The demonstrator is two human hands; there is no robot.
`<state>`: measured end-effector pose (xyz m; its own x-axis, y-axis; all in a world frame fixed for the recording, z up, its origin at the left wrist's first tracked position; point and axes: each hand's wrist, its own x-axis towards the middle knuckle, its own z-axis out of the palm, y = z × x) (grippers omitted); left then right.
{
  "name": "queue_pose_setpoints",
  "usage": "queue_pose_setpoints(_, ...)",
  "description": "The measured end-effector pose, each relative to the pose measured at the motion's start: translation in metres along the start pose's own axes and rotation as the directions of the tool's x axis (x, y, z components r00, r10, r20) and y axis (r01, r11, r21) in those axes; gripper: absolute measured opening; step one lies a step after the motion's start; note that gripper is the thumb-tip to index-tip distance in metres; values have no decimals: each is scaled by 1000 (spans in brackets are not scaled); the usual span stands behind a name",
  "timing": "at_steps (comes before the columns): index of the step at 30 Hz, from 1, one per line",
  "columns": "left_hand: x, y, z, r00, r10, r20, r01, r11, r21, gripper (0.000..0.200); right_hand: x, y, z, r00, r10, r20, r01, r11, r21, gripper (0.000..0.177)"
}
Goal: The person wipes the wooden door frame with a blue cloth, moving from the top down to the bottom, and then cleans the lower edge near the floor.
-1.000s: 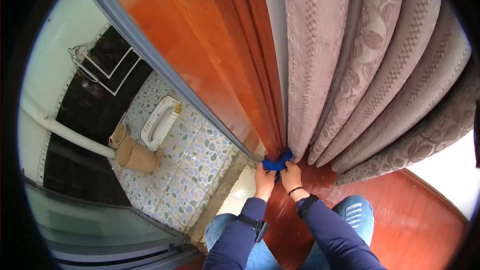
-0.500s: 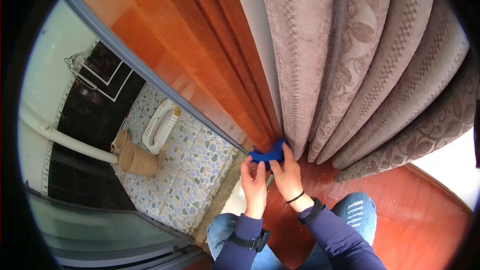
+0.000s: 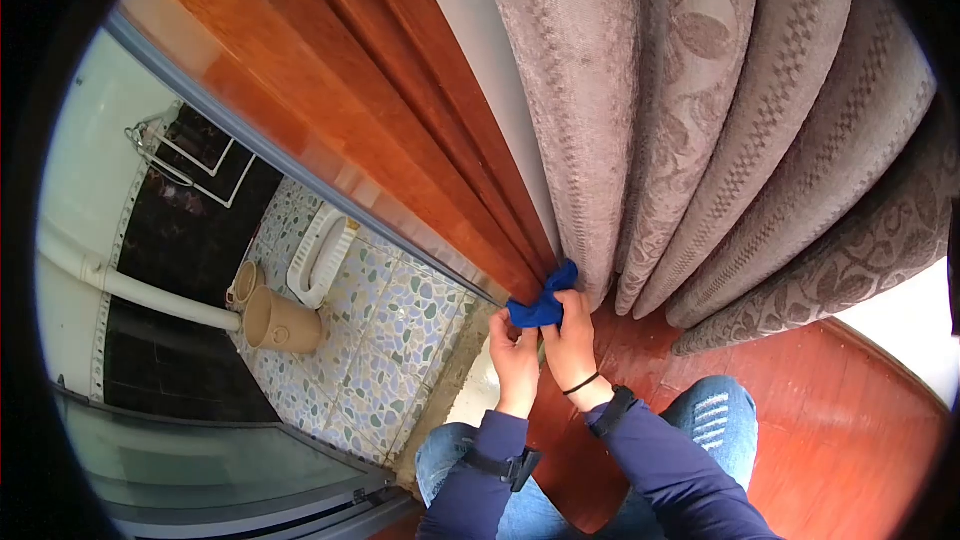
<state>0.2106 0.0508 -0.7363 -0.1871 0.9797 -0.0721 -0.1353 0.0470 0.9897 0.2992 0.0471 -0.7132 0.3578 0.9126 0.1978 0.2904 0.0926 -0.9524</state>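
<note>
A bunched blue cloth [image 3: 541,311] lies against the foot of the reddish-brown wooden door frame [image 3: 440,170], close to the floor. My left hand [image 3: 514,360] grips the cloth's left end, fingers bent round its lower edge. On the right part of the cloth, my right hand [image 3: 571,345] is closed, its fingers pressing it toward the frame. The fingertips of both hands are partly hidden by the cloth.
Patterned grey-brown curtains [image 3: 690,140] hang just right of the frame. Red wooden flooring [image 3: 640,365] lies below. Left of the threshold, a tiled bathroom floor [image 3: 385,315] holds a squat toilet [image 3: 322,255] and a beige bucket [image 3: 282,322]. A glass door [image 3: 210,455] stands at lower left.
The blue cloth has changed shape, its right end now reaching up beside the frame's edge. Both hands have shifted slightly, and the camera view has moved a little.
</note>
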Motion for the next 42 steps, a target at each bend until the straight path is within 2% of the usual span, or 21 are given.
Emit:
queue_pose_setpoints(1,1,-8,0,999,-40,-8,40,999,-18,22,-2,12,3,998,58,0,-58,998,-7,30)
queue_pose_setpoints(5,12,-61,-11,991,-132,10,130,985,110,18,-5,64,18,990,143,-2,-143,990,-18,33)
queue_pose_setpoints(8,21,-105,-21,992,-121,35,107,955,275,21,-8,94,25,983,183,-31,-185,981,-59,36)
queue_pose_setpoints(9,20,-101,-19,980,-193,38,180,958,225,24,-9,100,27,981,191,-44,-193,979,-60,39)
queue_pose_setpoints(12,15,-87,-18,975,-216,44,198,946,255,22,-8,117,32,971,237,1,-237,971,-42,40)
queue_pose_setpoints(15,5,-47,-16,962,-260,84,250,961,117,25,-7,106,32,929,369,39,-371,926,66,41)
queue_pose_setpoints(19,-11,17,-6,967,-231,103,234,972,-17,19,8,24,4,970,234,-71,-222,964,148,45)
queue_pose_setpoints(22,-21,47,4,987,-98,124,111,988,-105,19,24,-22,-11,989,74,-128,-60,992,107,45)
queue_pose_setpoints(27,-40,96,20,976,145,161,-132,987,-88,25,37,-85,-33,962,-255,-96,260,965,44,45)
queue_pose_setpoints(30,-38,95,21,969,164,184,-158,986,-49,26,35,-75,-22,947,-296,-127,296,955,-24,42)
queue_pose_setpoints(31,-37,87,19,975,127,185,-126,992,-19,25,31,-62,-16,941,-309,-138,300,950,-84,37)
queue_pose_setpoints(36,-25,35,5,985,-3,174,-14,995,97,23,18,-7,3,977,-165,-134,151,983,-106,32)
queue_pose_setpoints(39,-17,-5,-3,980,-63,187,47,995,89,22,12,22,10,990,-78,-114,67,993,-102,31)
queue_pose_setpoints(42,-10,-37,-12,963,-134,232,101,984,150,25,4,64,20,996,-48,-75,33,981,-192,37)
